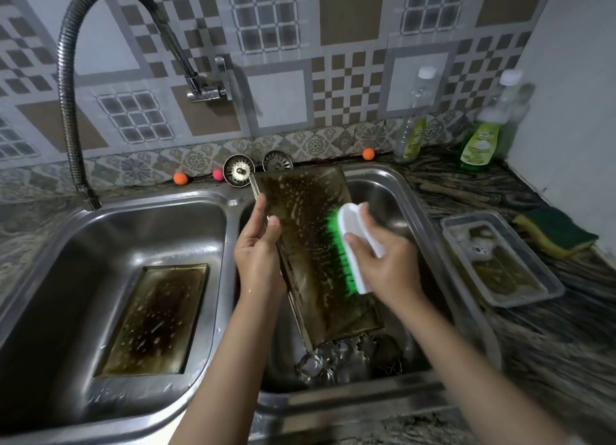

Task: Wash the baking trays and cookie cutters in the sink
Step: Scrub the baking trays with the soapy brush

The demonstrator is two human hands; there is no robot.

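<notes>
We record a double steel sink (230, 208) set into a dark, wood-grained tabletop (573, 338).

Right basin: one stained baking tray (310, 254), propped at a tilt and flecked with suds. Our left hand (258, 248) grips its left edge, thumb on the face, fingers behind. Our right hand (373, 254) is curled round a white scrubbing brush (353, 244) whose green bristles press against the tray's face. Beneath the tray's lower end we note a heap of metal cookie cutters (340, 358) on the basin floor, their number unclear.

Left basin: a second baking tray (155, 321), lying flat, its centre dark and spotted with foam.

Back ledge: two sink strainers (238, 170) leaning against the tiled wall, and small orange and pink balls (180, 178).

Tabletop, right of the sink: a clear plastic container (500, 258) holding murky soapy liquid; just beyond it, a green-and-yellow sponge (555, 231). In the far corner, two green dish-soap bottles (480, 141).

Above the left basin: a flexible metal tap (66, 88), fixed to the wall.
</notes>
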